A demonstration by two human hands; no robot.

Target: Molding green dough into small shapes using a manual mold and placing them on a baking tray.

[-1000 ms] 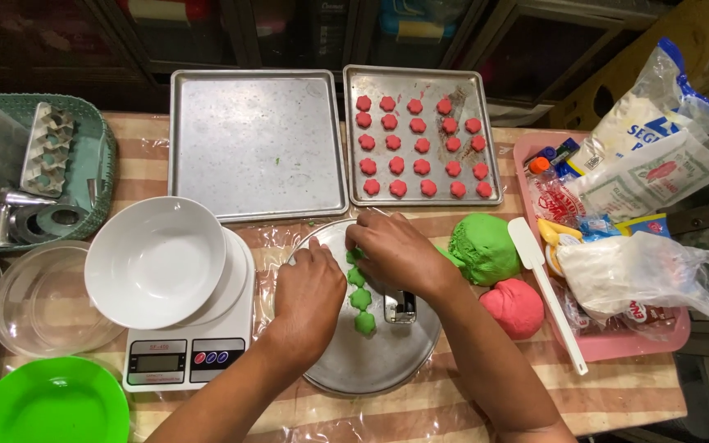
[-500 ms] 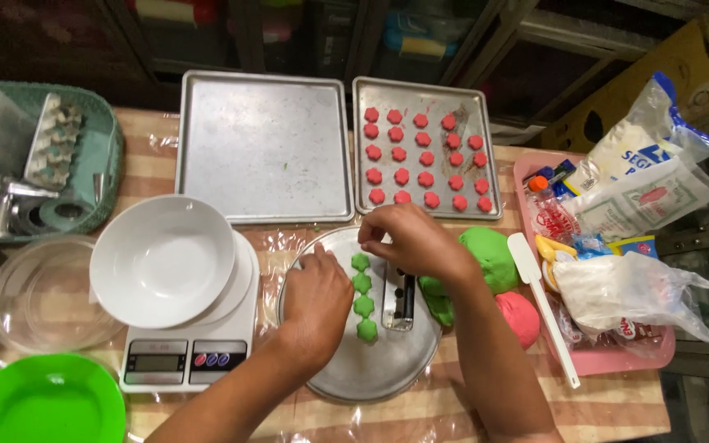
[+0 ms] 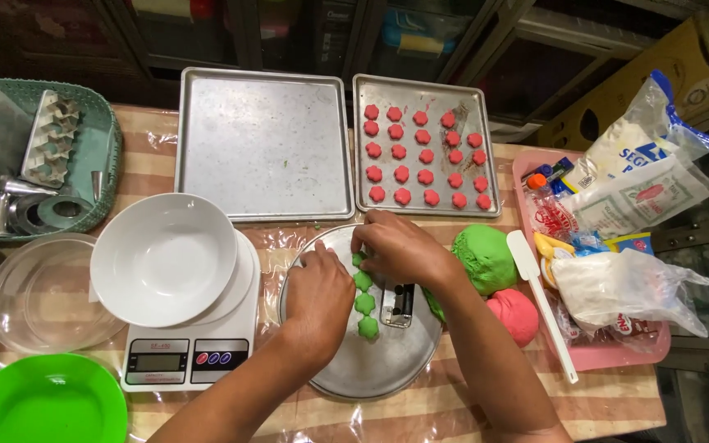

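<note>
Green dough pieces (image 3: 365, 303) lie in a row on a round metal plate (image 3: 371, 373), where the right hand (image 3: 400, 246) pinches the topmost piece and the left hand (image 3: 317, 295) rests curled beside them (holding nothing visible). A small metal tool (image 3: 398, 305) sits just right; green dough (image 3: 486, 258), pink dough (image 3: 514, 316), scale (image 3: 182, 357) and two trays (image 3: 264, 143) surround the plate.

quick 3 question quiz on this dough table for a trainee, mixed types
1. True or false: the empty baking tray lies left of the tray of red pieces.
2. What colour are the shaped pieces on the round metal plate?
3. What sits on the kitchen scale? A) white bowl B) spatula C) bag

Key:
1. True
2. Green
3. A
</note>
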